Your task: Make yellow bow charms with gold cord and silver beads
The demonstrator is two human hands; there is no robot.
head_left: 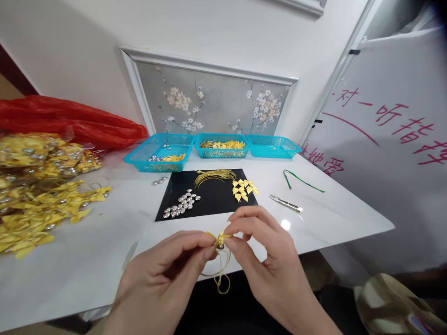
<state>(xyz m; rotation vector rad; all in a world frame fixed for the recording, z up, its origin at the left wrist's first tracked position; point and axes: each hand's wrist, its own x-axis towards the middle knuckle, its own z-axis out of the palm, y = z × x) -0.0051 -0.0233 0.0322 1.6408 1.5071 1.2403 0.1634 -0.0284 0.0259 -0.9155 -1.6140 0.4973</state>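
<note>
Between my two hands, just past the table's near edge, is a small yellow ribbon ornament (221, 237) with a shiny silver bead (220, 246) at its middle. A loop of thin gold cord (223, 284) dangles below it. My left hand (164, 274) pinches the ornament's left side between thumb and index finger. On the other side my right hand (270, 258) grips it the same way, its other fingers loosely curled. Ahead lies a black mat (216, 203) bearing silver beads (182, 204), a bundle of gold cords (215, 175) and yellow ribbon pieces (242, 189).
Three blue baskets (138, 159) line the wall; the left and middle ones hold parts. At left are heaped yellow ornaments (66, 202), some bagged, and red plastic (70, 122). To the right lie tweezers (285, 203) and a green tie (304, 182). A whiteboard (384, 186) stands beyond.
</note>
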